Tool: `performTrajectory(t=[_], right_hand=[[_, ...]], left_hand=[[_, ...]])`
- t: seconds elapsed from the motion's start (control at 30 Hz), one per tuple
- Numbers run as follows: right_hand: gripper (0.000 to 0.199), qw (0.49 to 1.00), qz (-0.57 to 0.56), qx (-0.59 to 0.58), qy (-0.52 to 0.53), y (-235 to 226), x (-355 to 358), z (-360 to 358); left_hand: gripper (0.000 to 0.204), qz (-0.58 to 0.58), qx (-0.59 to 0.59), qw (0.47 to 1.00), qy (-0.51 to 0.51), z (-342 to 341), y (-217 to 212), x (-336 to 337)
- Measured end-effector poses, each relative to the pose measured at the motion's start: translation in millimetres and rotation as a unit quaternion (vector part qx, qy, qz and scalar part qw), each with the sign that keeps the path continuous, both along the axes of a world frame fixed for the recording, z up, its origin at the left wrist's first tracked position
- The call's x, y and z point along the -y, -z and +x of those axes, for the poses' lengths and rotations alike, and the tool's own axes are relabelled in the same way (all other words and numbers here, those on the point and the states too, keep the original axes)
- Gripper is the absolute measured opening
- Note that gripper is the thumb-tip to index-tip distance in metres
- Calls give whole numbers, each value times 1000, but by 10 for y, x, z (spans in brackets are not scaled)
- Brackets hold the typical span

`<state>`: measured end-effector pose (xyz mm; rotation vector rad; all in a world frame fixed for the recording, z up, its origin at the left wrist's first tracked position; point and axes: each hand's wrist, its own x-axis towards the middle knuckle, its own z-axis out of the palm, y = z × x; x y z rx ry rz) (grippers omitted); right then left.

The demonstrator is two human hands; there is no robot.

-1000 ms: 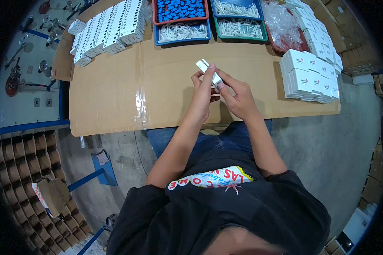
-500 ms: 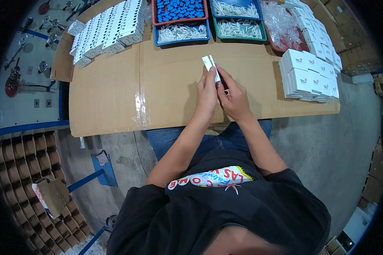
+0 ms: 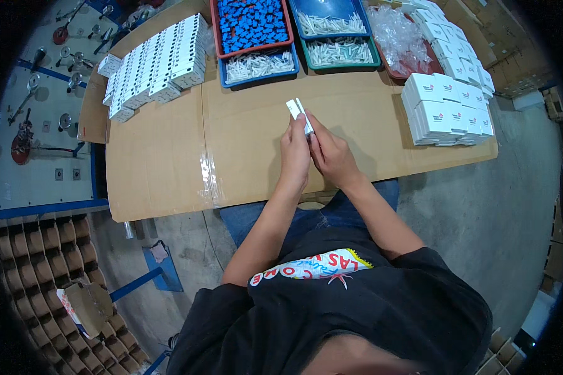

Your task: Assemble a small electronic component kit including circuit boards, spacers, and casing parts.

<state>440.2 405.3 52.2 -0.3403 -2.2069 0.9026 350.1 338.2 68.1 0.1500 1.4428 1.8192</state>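
Left hand (image 3: 294,155) and right hand (image 3: 333,157): fingers curled in, both gripping one narrow white slotted piece (image 3: 293,109) (tilted) over cardboard sheet (image 3: 156,164).

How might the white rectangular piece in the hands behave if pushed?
The white rectangular piece is probably stiff: its edges look straight. It looks slim between left hand and right hand, so perhaps light. Its flat face suggests sliding, not rolling.
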Motion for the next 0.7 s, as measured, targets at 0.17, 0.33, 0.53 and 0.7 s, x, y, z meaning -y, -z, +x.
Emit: performTrajectory(t=[0.17, 0.33, 0.53, 0.7], right_hand=[[51, 1000, 8, 18, 2, 8, -17, 6], [48, 999, 3, 51, 14, -30, 15, 13], [43, 990, -104, 54, 72, -51, -92, 36], [41, 993, -111, 1, 42, -79, -118, 43]], left_hand=[[37, 1, 12, 1000, 3, 3, 6, -13], [37, 5, 27, 1000, 6, -12, 39, 7], [46, 5, 73, 997, 34, -40, -17, 60], [54, 58, 97, 993, 40, -65, -31, 50]])
